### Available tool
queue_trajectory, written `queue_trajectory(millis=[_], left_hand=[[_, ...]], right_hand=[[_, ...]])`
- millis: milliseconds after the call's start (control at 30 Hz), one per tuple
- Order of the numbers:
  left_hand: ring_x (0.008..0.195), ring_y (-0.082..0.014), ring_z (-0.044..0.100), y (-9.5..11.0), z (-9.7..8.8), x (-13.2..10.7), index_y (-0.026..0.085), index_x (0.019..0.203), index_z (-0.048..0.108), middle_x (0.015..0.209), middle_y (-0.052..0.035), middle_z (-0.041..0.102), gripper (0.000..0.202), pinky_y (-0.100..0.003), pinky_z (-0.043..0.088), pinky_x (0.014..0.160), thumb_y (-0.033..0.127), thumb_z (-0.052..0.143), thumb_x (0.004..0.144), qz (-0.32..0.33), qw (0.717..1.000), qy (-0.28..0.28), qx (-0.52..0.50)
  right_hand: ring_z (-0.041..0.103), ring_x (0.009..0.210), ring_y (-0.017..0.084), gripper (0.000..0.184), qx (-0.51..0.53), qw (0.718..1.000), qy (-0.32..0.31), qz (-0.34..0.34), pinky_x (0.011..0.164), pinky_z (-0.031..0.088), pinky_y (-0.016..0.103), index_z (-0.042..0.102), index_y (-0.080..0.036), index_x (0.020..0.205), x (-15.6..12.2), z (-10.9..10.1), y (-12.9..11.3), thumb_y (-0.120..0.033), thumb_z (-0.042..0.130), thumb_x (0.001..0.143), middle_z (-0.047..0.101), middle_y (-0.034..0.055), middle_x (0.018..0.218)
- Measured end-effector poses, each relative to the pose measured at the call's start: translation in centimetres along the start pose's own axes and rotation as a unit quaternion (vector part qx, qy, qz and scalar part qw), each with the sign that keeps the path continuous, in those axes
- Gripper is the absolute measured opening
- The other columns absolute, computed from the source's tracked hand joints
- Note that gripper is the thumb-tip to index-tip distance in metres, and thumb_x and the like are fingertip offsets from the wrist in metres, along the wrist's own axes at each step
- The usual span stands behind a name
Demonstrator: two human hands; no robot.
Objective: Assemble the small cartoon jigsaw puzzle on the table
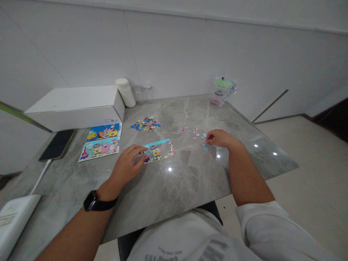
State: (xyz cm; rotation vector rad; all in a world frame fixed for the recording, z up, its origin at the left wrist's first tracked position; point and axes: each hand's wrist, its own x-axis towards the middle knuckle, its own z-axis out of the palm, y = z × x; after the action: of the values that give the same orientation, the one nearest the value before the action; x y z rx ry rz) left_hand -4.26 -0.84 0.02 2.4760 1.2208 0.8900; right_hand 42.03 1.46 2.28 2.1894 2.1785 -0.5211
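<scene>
A partly built cartoon jigsaw (160, 149) lies flat on the grey marble table (179, 181). My left hand (128, 164), with a black watch on its wrist, rests on the table and its fingertips press the puzzle's left edge. My right hand (220, 138) is curled, its fingers pinched at a few loose pieces (196, 133) scattered to the right of the puzzle. A bigger heap of loose pieces (145, 123) sits farther back.
Two finished cartoon puzzles (101, 142) lie at the left, next to a dark phone (58, 144). Behind them are a long white box (77, 107), a white bottle (125, 92) and a clear jar. A plastic bag (222, 91) stands at the far right corner.
</scene>
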Motion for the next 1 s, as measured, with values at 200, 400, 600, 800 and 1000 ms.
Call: queue_trajectory(millis=[200,400,600,800,1000], left_hand=[[0.105,-0.0250,0.069,0.2,-0.1,0.1,0.022,0.115,0.071,0.111,-0.0088,0.073,0.025,-0.042,0.055,0.097,0.035,0.054,0.102,-0.003,1.000,0.001,-0.004],[0.106,-0.0254,0.069,0.2,0.0,0.1,0.021,0.115,0.072,0.112,-0.0093,0.072,0.026,-0.043,0.054,0.097,0.035,0.053,0.104,0.004,1.000,0.004,-0.005],[0.107,-0.0260,0.069,0.0,0.2,0.0,0.020,0.116,0.072,0.113,-0.0096,0.073,0.026,-0.043,0.055,0.097,0.033,0.055,0.103,0.010,1.000,0.006,-0.012],[0.108,-0.0247,0.069,-0.2,0.3,0.0,0.021,0.118,0.072,0.113,-0.0089,0.072,0.025,-0.041,0.055,0.098,0.032,0.055,0.103,0.009,1.000,0.004,-0.016],[0.108,-0.0260,0.068,0.0,0.3,-0.1,0.020,0.117,0.072,0.114,-0.0095,0.073,0.024,-0.044,0.054,0.098,0.030,0.055,0.103,0.002,1.000,0.017,-0.006]], right_hand=[[0.071,0.078,0.019,0.009,-0.013,0.996,-0.086,-0.004,0.065,0.046,0.027,0.079,-0.026,0.077,-1.1,0.3,-1.1,-0.021,0.085,0.072,0.079,0.0008,0.082],[0.071,0.076,0.019,0.015,-0.030,0.995,-0.093,-0.007,0.064,0.045,0.027,0.079,-0.025,0.075,-1.2,0.5,-2.0,-0.012,0.082,0.069,0.078,0.0011,0.080],[0.071,0.084,0.019,0.016,-0.029,0.992,-0.099,-0.069,0.069,0.046,0.026,0.080,-0.024,0.089,-1.1,1.0,-3.9,-0.015,0.073,0.080,0.080,0.0025,0.091],[0.071,0.087,0.019,0.014,-0.049,0.996,-0.022,-0.077,0.073,0.045,0.027,0.078,-0.022,0.091,0.0,1.9,-5.3,-0.015,0.066,0.085,0.080,0.0051,0.097],[0.070,0.098,0.020,0.017,-0.022,0.996,0.074,-0.052,0.084,0.048,0.026,0.078,-0.021,0.103,1.4,1.6,-5.6,-0.021,0.065,0.092,0.079,0.0072,0.107]])
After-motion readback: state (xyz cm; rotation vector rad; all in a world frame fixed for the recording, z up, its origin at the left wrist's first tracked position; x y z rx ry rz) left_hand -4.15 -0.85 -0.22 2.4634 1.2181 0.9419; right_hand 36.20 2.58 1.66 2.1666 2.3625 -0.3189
